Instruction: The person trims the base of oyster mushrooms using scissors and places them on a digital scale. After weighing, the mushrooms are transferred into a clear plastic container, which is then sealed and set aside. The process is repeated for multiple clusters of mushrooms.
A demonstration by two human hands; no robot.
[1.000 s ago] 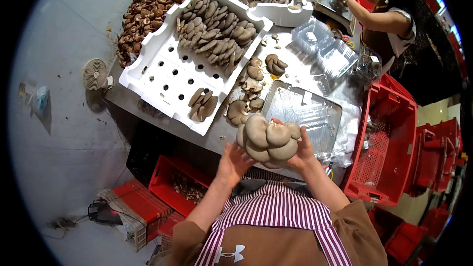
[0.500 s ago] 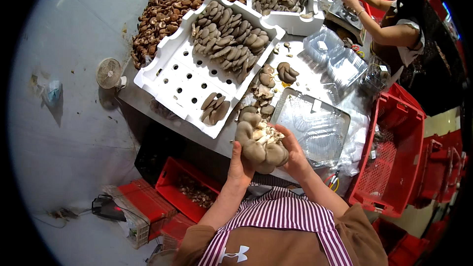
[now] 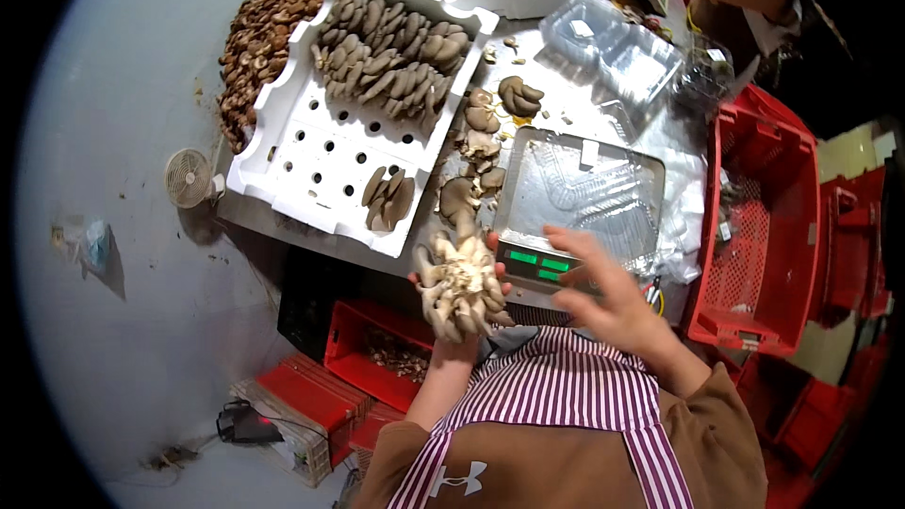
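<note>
So the left hand has got a whole clump of oyster mushrooms, fingers wrapped round the stem end from underneath, caps and gills flopping out every which way. Right hand isn't holding anything, it's spread open with the fingers loose, just to the right of the clump and not touching it, hovering over the front edge of the scale with the green display. A clear plastic tray sits on the scale just beyond that hand. Past the left hand there's a few loose mushrooms on the table, and further up-left the white foam crate with holes, half full of more mushrooms. Red crate off to the right.
</note>
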